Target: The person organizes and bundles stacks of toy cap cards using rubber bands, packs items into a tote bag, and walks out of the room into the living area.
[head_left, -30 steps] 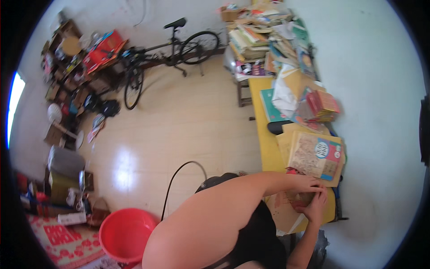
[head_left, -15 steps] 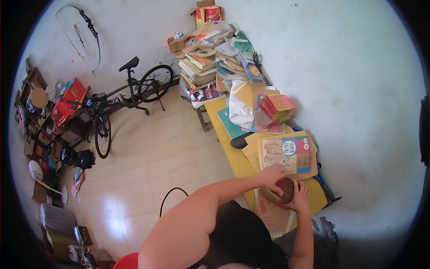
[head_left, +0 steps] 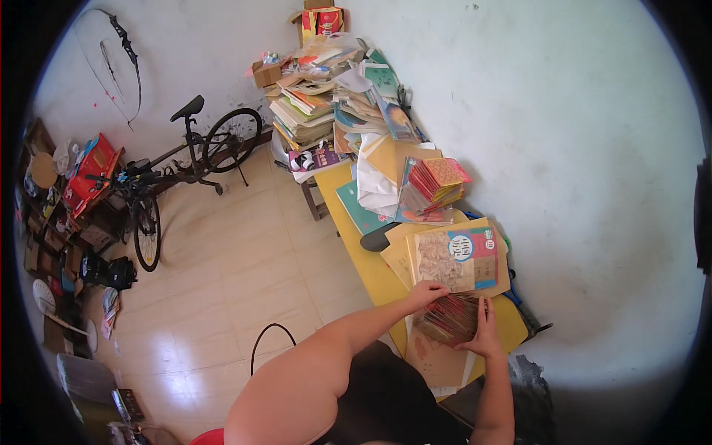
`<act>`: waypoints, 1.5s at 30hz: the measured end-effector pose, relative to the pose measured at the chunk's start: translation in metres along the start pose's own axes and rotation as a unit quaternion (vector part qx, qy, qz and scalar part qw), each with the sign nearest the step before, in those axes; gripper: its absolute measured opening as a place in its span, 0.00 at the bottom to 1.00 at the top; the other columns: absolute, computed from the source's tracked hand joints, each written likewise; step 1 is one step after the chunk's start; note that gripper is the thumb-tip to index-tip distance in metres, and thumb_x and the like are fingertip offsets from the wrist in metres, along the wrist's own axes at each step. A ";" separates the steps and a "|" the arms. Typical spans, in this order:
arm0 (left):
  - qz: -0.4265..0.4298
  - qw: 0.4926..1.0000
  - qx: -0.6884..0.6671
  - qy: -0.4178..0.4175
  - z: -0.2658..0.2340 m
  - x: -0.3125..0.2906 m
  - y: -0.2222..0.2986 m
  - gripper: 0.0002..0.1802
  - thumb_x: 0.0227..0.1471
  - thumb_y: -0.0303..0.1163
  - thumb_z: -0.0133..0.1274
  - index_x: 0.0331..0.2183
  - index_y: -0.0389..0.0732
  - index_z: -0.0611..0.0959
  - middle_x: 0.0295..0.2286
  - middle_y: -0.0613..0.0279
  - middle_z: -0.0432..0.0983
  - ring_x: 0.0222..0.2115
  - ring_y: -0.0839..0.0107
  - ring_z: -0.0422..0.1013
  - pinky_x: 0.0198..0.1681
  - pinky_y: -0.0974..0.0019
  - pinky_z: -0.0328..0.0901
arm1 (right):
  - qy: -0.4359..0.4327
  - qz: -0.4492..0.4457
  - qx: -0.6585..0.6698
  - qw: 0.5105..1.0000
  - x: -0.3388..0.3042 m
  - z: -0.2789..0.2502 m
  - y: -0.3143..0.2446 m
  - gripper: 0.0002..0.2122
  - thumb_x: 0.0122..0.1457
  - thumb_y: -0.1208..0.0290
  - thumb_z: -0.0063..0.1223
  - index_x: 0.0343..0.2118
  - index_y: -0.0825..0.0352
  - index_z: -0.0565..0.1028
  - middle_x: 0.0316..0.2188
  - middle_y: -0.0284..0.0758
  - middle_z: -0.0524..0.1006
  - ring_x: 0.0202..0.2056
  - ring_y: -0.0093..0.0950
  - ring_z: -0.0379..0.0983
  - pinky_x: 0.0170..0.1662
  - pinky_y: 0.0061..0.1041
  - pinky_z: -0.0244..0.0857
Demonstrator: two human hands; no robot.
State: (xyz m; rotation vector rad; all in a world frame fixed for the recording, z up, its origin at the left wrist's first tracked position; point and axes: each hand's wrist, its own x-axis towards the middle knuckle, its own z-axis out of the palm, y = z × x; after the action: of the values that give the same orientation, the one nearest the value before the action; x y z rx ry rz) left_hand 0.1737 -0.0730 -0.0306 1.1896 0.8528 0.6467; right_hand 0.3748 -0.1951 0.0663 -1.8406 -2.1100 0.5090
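A fanned-out stack of thin red-edged booklets (head_left: 447, 319) is between my two hands, over the near part of the yellow table. My left hand (head_left: 428, 293) pinches its far left edge with the fingers closed. Along its right edge my right hand (head_left: 486, 334) grips, fingers pointing up and thumb toward the near corner. Just beyond lies an illustrated book (head_left: 456, 258) with a blue and pink cover, on top of brown envelopes. Under the stack is a brown sheet or folder (head_left: 437, 365) with a reddish drawing.
Farther along the yellow table (head_left: 348, 256) stand another pile of red and yellow booklets (head_left: 441, 182), a green book (head_left: 360, 208) and a tall heap of papers (head_left: 304, 119). The wall (head_left: 578, 185) rises on the right. A bicycle (head_left: 189, 156) is parked on the left.
The booklet stack, bunched up with its edges showing before, is now spread out. My left hand has shifted to its far left edge. The whole view has swung slightly.
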 end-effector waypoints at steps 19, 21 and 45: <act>0.026 0.918 0.301 -0.258 -0.002 0.029 0.070 0.51 0.31 0.43 0.69 0.55 0.35 0.62 0.41 0.51 0.73 0.44 0.64 0.69 0.51 0.65 0.61 | 0.362 0.438 0.207 0.797 -0.027 0.117 -0.028 0.53 0.29 0.64 0.73 0.58 0.71 0.48 0.51 0.48 0.61 0.48 0.41 0.62 0.53 0.38 0.55; 0.092 0.885 0.337 -0.308 0.015 0.026 0.093 0.54 0.29 0.42 0.70 0.55 0.35 0.60 0.41 0.51 0.73 0.42 0.63 0.70 0.49 0.63 0.63 | 0.376 0.403 0.425 0.719 -0.035 0.138 -0.028 0.41 0.36 0.70 0.70 0.52 0.71 0.54 0.42 0.42 0.70 0.36 0.33 0.71 0.41 0.32 0.67; 0.466 0.352 0.731 -0.352 0.024 0.012 0.066 0.49 0.43 0.51 0.56 0.61 0.55 0.50 0.60 0.51 0.43 0.60 0.46 0.42 0.59 0.40 0.38 | 0.524 0.487 0.279 0.641 0.023 0.137 -0.069 0.28 0.44 0.62 0.60 0.48 0.69 0.66 0.38 0.50 0.73 0.40 0.44 0.71 0.41 0.37 0.66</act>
State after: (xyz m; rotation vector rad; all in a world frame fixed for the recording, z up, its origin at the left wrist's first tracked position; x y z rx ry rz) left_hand 0.2003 -0.0582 0.0335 3.3920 -0.5107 -0.1399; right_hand 0.2501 -0.1904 -0.0259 -1.9198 -0.0749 0.1284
